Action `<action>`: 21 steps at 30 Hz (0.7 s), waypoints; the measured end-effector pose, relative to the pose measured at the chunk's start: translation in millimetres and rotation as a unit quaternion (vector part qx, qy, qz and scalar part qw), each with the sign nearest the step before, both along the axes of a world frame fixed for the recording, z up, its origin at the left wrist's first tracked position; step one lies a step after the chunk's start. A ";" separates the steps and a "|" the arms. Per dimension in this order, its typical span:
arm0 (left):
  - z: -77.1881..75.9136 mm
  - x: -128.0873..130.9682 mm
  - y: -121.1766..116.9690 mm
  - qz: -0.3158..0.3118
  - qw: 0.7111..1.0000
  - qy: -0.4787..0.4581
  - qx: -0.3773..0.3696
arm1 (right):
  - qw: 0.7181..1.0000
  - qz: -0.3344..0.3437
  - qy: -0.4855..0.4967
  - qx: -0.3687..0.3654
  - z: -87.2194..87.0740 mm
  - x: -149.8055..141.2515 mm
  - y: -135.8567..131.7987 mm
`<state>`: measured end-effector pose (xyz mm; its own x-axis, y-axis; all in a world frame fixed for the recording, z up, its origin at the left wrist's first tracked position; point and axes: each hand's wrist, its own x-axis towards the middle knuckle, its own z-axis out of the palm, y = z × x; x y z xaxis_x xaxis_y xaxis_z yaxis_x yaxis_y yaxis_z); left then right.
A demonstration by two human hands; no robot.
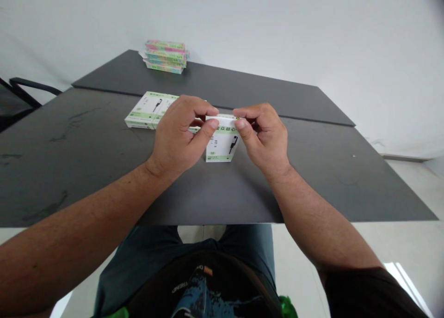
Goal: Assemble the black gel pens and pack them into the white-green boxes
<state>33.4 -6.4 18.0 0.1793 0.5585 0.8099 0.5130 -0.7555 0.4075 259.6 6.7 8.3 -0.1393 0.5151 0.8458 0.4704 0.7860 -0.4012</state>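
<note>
A small white and green cardboard box (pixel 221 146) stands upright on the dark grey table, printed with a black device and dark lettering. My left hand (pixel 183 135) pinches its top left corner between thumb and fingers. At the top right corner, the thumb and fingers of my right hand (pixel 263 135) grip the same box. Behind my left hand lie matching white and green boxes (pixel 147 107), flat and side by side; the hand covers part of them.
Toward the back left of the table (pixel 322 170), several pink and green patterned boxes (pixel 165 57) are stacked. A second grey tabletop (pixel 249 84) adjoins along the far side, near the white wall. A black chair arm (pixel 34 83) is at the left.
</note>
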 end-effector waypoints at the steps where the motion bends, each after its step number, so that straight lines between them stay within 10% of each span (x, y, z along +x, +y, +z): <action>1: 0.0 0.4 0.2 -0.001 1.000 -0.003 0.003 | 1.000 0.001 0.000 0.000 0.3 0.3 0.0; 21: -0.5 5.3 -0.2 0.025 0.999 -0.021 -0.021 | 0.999 0.015 -0.001 -0.041 5.9 2.4 0.8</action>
